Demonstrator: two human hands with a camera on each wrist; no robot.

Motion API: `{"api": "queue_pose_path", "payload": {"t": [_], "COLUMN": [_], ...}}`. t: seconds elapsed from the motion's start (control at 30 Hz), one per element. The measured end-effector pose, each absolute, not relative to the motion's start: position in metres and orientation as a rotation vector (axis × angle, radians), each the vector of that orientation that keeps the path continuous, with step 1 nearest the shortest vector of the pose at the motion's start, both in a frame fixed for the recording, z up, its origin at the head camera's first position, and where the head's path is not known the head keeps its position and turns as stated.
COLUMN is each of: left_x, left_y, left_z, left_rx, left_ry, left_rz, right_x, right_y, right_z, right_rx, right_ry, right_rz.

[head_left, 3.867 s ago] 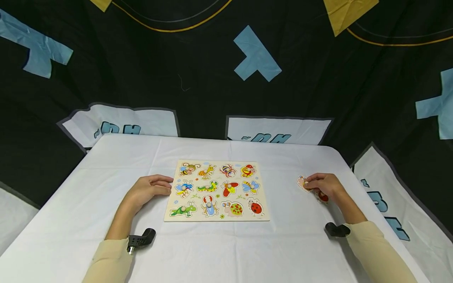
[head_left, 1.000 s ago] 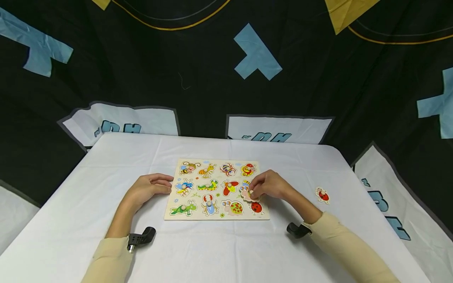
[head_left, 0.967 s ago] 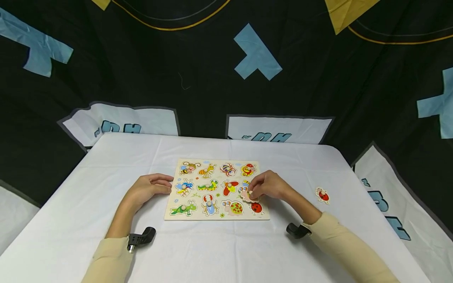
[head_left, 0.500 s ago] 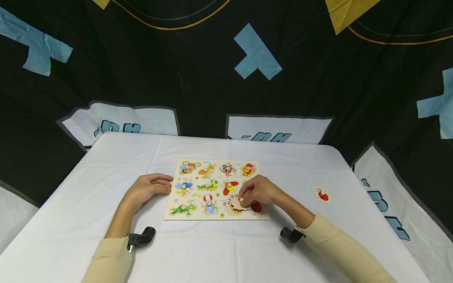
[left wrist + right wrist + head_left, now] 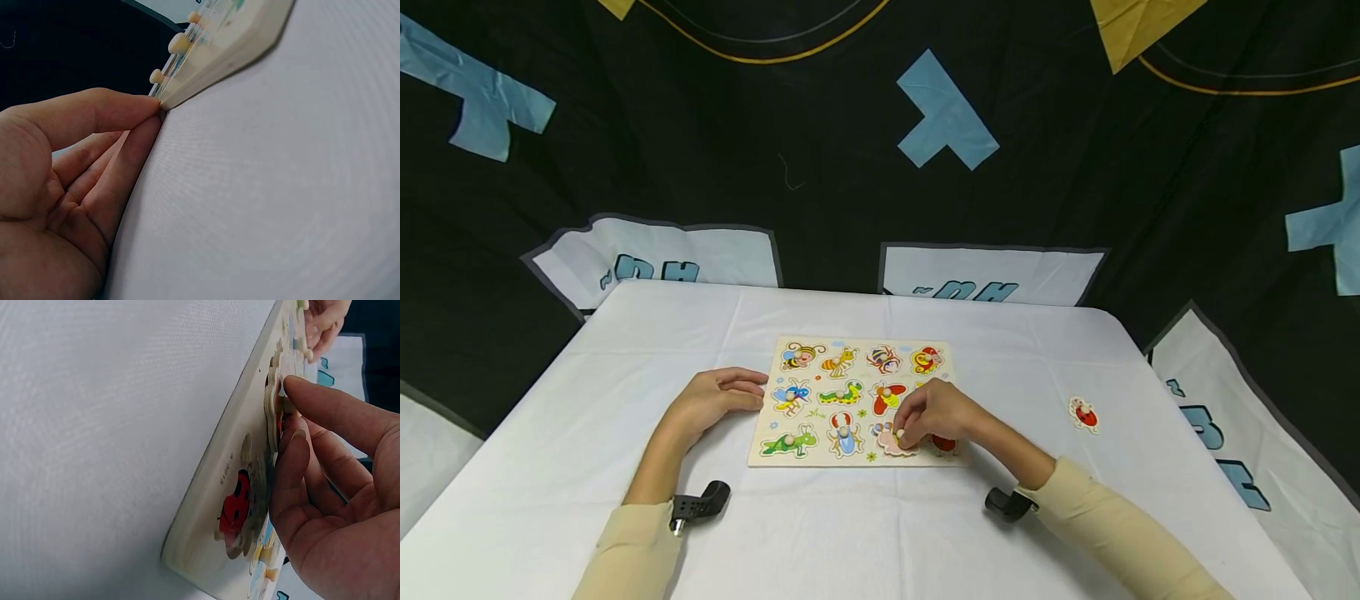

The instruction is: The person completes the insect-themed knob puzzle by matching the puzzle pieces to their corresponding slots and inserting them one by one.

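A pale wooden peg puzzle board (image 5: 762,461) with colourful insect pieces lies on the table. My left hand (image 5: 718,400) rests at its left side, fingers fairly straight; in the left wrist view the thumb and fingertips touch the board's edge (image 5: 231,72). My right hand (image 5: 942,410) pinches the knob of the snail puzzle piece (image 5: 891,442) over the snail picture in the bottom row. In the right wrist view the piece (image 5: 273,415) sits tilted close over the board. The hand hides part of the snail and the red ladybug picture (image 5: 943,445) beside it.
A loose ladybug piece (image 5: 1083,414) lies on the white tablecloth (image 5: 1030,350) to the right of the board. Several knobbed pieces, such as the grasshopper (image 5: 789,443) and stag beetle (image 5: 845,436), sit in the board. A black curtain (image 5: 835,192) hangs behind the table.
My right hand has picked up the snail piece from beside the loose ladybug piece and carried it left to the board, then lower-left over the snail picture. My left hand has stayed put.
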State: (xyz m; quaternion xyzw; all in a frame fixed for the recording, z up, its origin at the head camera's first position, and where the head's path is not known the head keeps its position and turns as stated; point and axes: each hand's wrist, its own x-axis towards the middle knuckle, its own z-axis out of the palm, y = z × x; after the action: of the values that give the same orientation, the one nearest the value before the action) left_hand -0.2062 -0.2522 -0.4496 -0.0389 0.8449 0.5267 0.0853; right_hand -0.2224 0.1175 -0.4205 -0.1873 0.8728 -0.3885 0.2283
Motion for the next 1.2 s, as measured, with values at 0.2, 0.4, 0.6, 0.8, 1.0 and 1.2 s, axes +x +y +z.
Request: {"api": "queue_pose_path", "payload": {"t": [0.2, 0.4, 0.6, 0.8, 1.0, 1.2], "left_x": [-0.2065, -0.2066, -0.207, -0.2075, -0.2079, -0.208], "left_y": [-0.253, -0.2528, -0.2524, -0.2526, -0.2523, -0.2524], "left_z": [-0.4503, -0.4513, -0.4505, -0.4493, -0.4499, -0.4518], "left_rx": [-0.109, -0.11, -0.106, -0.096, -0.113, -0.11], "left_ry": [2.51, 2.506, 2.515, 2.516, 2.519, 2.525], "left_rz": [1.582, 1.588, 1.581, 1.582, 1.573, 1.57], "right_x": [-0.2205, -0.2201, -0.2202, -0.2206, -0.2225, -0.2237], "right_y": [0.1154, 0.114, 0.1127, 0.113, 0.1138, 0.1148], "right_z": [-0.4206, -0.4209, -0.422, -0.4223, -0.4236, -0.4261], "right_rx": [-0.519, -0.534, -0.543, -0.528, -0.518, -0.499], "right_ry": [2.408, 2.416, 2.43, 2.432, 2.414, 2.399], "right_rz": [-1.059, -1.053, -1.036, -1.027, -1.019, -1.017]}}
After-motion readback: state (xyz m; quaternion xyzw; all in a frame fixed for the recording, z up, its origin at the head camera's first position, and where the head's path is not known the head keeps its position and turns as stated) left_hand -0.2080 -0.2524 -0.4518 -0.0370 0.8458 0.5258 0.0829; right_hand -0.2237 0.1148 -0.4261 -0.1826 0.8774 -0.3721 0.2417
